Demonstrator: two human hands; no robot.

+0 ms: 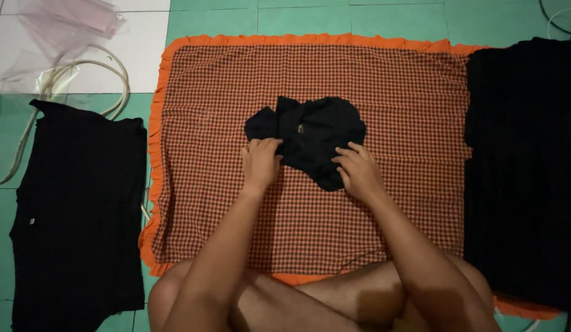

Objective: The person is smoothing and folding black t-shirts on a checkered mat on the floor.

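Head view: left hand (261, 163) and right hand (358, 169) pinch a crumpled black garment (310, 135) mid-frame on the checked cloth (390, 104), pinning its edges flat.

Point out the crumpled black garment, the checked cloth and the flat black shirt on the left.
crumpled black garment (316, 132), head view, its middle.
checked cloth (396, 92), head view, bare part right of the garment.
flat black shirt (82, 209), head view, its body.
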